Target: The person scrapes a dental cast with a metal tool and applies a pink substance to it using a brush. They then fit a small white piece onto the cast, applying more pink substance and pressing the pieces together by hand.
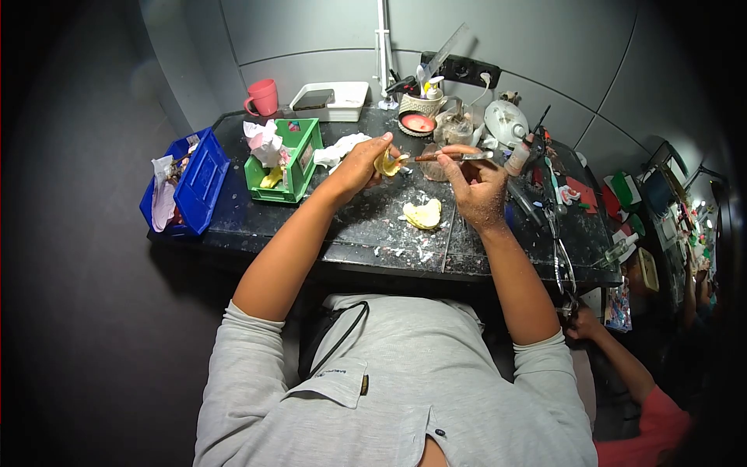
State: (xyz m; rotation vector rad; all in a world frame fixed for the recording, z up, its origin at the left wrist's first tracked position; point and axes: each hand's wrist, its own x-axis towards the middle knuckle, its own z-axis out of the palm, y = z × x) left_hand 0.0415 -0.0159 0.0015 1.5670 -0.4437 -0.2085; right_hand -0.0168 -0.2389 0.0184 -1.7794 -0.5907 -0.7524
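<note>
In my left hand is a small yellow cast, its fingers closed round the far side. My right hand grips a slim tool with a brown handle, held level. The tool's tip reaches the cast's right edge; whether they touch is hard to tell. A second yellow cast lies on the black table below my hands, among white crumbs.
At the left stand a blue bin and a green bin with paper. Behind are a pink mug, a white tray and a tool pot. Tools lie at the right. A co-worker's arm shows at the lower right.
</note>
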